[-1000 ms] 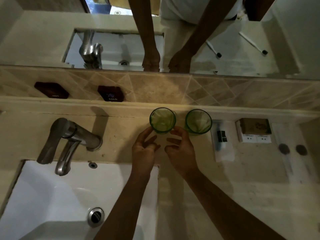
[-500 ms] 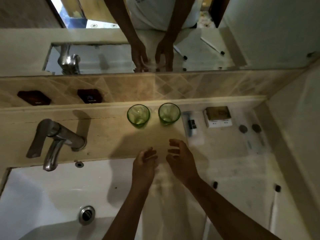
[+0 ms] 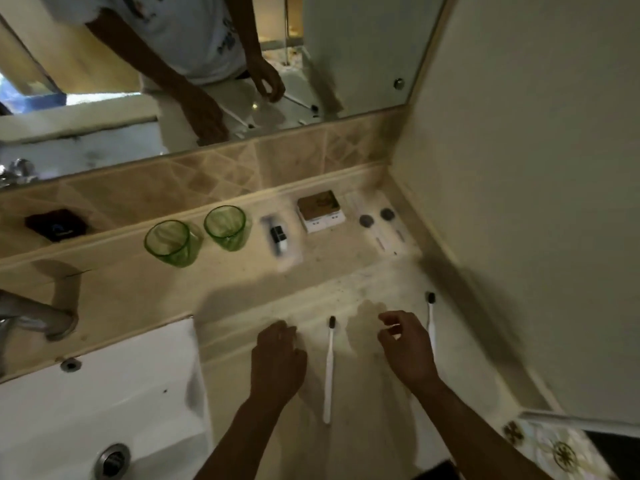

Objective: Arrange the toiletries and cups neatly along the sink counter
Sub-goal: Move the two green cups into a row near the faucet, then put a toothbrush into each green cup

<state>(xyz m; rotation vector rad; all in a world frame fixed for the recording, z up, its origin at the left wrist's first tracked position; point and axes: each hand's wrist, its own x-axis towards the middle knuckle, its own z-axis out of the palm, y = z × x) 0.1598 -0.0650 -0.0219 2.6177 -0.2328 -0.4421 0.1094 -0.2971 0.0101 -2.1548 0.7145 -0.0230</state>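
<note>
Two green glass cups stand side by side at the back of the counter. To their right lie a small clear packet, a boxed item and a flat packet with two dark discs. Nearer me, two white toothbrushes lie flat with black bristles pointing away: one between my hands, the other just right of my right hand. My left hand hovers empty, fingers loosely curled. My right hand is empty too, fingers spread, close to the right toothbrush.
The white sink basin with its drain lies lower left, and the metal faucet is at the left edge. A dark soap dish sits on the back ledge. The mirror is behind and a wall bounds the right.
Both hands drew back from the green cups toward the counter's front and to the right, now flanking the toothbrushes. My view swung right, so the cups sit farther left.
</note>
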